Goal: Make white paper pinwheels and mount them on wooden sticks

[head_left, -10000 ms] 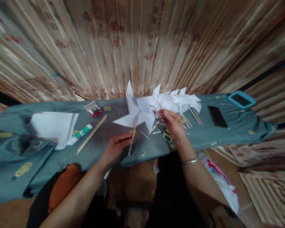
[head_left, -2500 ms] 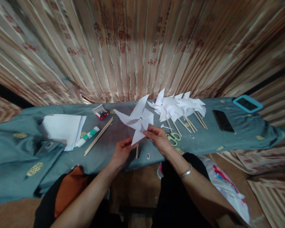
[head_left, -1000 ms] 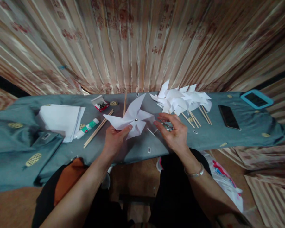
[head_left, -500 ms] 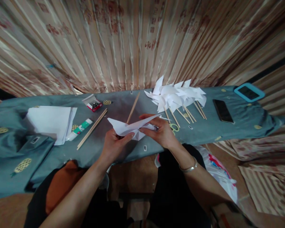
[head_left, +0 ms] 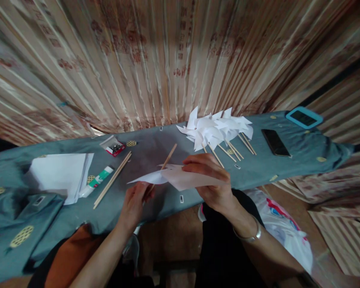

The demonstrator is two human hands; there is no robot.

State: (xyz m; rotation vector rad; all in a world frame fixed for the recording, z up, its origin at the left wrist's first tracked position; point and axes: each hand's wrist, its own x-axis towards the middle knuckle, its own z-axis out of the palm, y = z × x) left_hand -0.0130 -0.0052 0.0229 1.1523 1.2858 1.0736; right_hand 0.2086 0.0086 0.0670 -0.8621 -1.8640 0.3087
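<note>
A white paper pinwheel (head_left: 183,179) is held between my two hands above the table, its blades seen nearly edge-on. A thin wooden stick (head_left: 169,155) slants past it, the upper end sticking out beyond the paper. My left hand (head_left: 137,202) is closed below the left blade, around the lower part of the stick, with its fingertips partly hidden. On the other side my right hand (head_left: 213,180) grips the pinwheel, fingers curled behind a wide blade that covers part of the palm. How the paper joins the stick is hidden.
Several finished pinwheels (head_left: 210,130) lie overlapping at the back. Loose sticks (head_left: 112,180), a glue stick (head_left: 98,180), an open box of metal pins (head_left: 114,146) and stacked white paper (head_left: 58,172) lie left. At right are a phone (head_left: 276,142) and a blue-framed device (head_left: 304,117).
My right hand has shifted its hold on the paper, and the pinwheel has turned so a broad blade faces me. My left hand has moved lower, below the paper. The view has tilted up slightly.
</note>
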